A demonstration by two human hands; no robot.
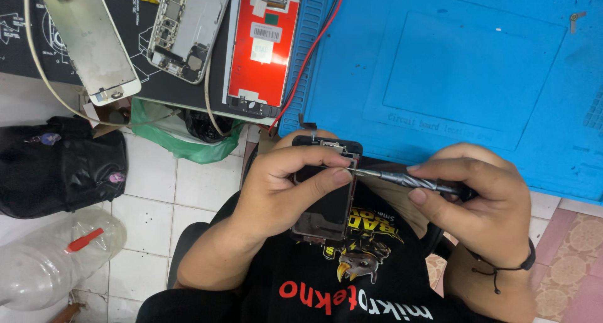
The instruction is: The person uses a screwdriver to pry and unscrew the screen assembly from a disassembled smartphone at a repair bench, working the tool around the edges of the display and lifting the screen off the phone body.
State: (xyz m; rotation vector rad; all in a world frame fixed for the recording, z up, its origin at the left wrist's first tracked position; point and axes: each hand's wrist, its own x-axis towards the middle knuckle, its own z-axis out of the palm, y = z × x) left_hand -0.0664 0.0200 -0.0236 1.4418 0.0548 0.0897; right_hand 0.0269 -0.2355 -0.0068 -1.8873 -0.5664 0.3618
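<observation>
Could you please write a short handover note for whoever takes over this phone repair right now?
Left hand: holds the phone screen assembly upright in front of the chest, grip around its left edge, thumb and forefinger near the top right side.
Right hand: holds a precision screwdriver, tip at the assembly's right edge near the top.
On the bench: blue work mat, an opened phone body, a screen with a red back, a white screen panel.
Done: the assembly is off the phone body.
Left: whatever the driver is working at that edge; I cannot tell if a screw is out.
</observation>
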